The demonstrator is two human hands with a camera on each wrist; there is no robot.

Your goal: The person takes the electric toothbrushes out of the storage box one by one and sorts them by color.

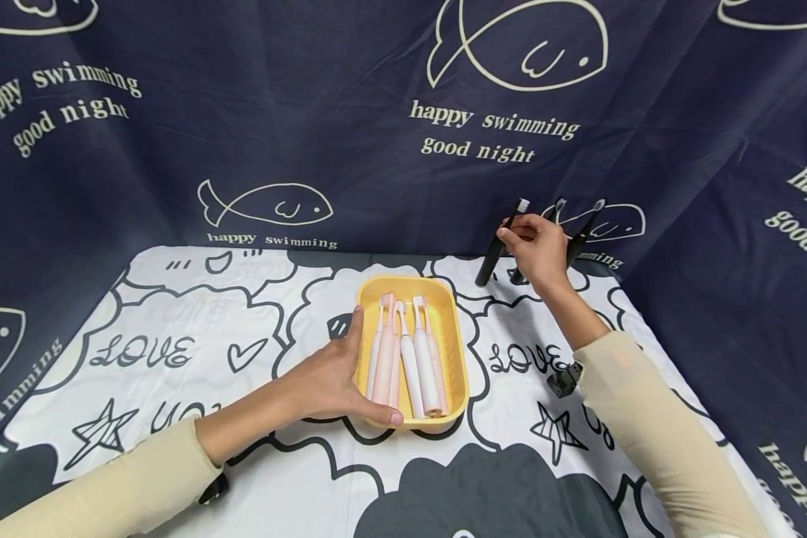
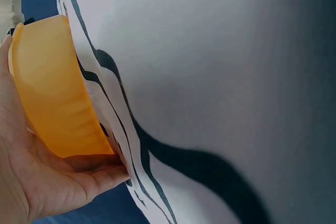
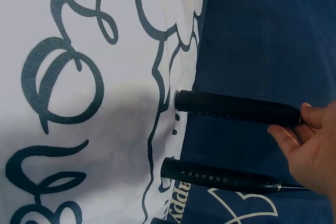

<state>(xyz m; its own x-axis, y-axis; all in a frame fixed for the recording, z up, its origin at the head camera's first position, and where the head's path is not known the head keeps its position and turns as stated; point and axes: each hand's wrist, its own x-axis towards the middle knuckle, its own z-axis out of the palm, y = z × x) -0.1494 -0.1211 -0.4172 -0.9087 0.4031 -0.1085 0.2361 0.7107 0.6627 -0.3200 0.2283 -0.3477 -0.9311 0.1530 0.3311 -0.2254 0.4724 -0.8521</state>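
Note:
My left hand (image 1: 329, 382) grips a yellow plastic tray (image 1: 463, 366), its thumb over the near rim and its fingers along the left wall. Inside the tray lie several electric toothbrushes, among them a white toothbrush (image 1: 427, 370) and a pink toothbrush (image 1: 386, 366), heads toward the far end. To the right, my right hand (image 1: 541, 250) pinches a black electric toothbrush (image 3: 236, 107) near its neck. It is upright and slightly tilted, with its base at or just above the cloth. Another black toothbrush (image 3: 220, 177) stands close beside it, and a third (image 1: 577, 245) is partly behind my hand.
A white cloth with dark cloud outlines and lettering covers the table (image 1: 242, 314). Behind it hangs a navy curtain (image 1: 376, 172) printed with fish, close to the black toothbrushes.

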